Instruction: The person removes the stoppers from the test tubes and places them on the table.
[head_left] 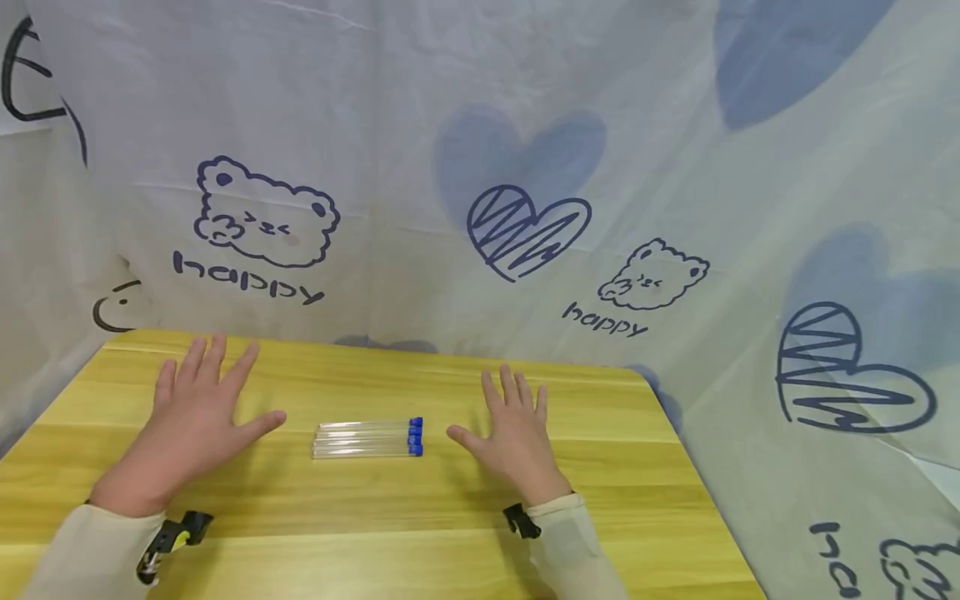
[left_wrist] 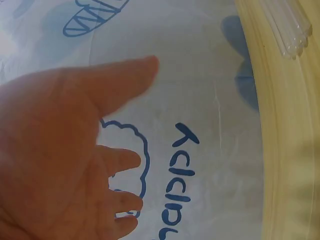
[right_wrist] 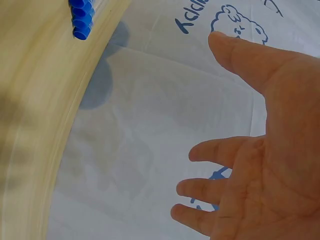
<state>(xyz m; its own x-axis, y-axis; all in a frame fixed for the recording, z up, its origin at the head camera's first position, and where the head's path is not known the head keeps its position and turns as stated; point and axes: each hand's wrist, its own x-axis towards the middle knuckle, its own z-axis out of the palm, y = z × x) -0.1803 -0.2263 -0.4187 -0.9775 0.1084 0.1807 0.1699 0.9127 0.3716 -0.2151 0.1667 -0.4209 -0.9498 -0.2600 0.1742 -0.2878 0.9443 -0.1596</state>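
Observation:
Several clear tubes with blue caps (head_left: pixel 367 440) lie side by side on the wooden table, their caps toward the right. To their left, my left hand (head_left: pixel 197 421) is held over the table with fingers spread and nothing in it. On the other side, beyond the capped ends, my right hand (head_left: pixel 517 442) also has its fingers spread and holds nothing. The left wrist view catches the clear ends of the tubes (left_wrist: pixel 287 27) at its upper right. In the right wrist view, the blue caps (right_wrist: pixel 81 20) show at the upper left.
The yellow wood-grain table (head_left: pixel 375 533) has rounded far corners. Behind it and on both sides hangs a pale cloth (head_left: pixel 405 275) printed with hearts, bears and lettering. A black strap mount (head_left: pixel 176 542) is on the left wrist, another strap mount (head_left: pixel 521 521) on the right.

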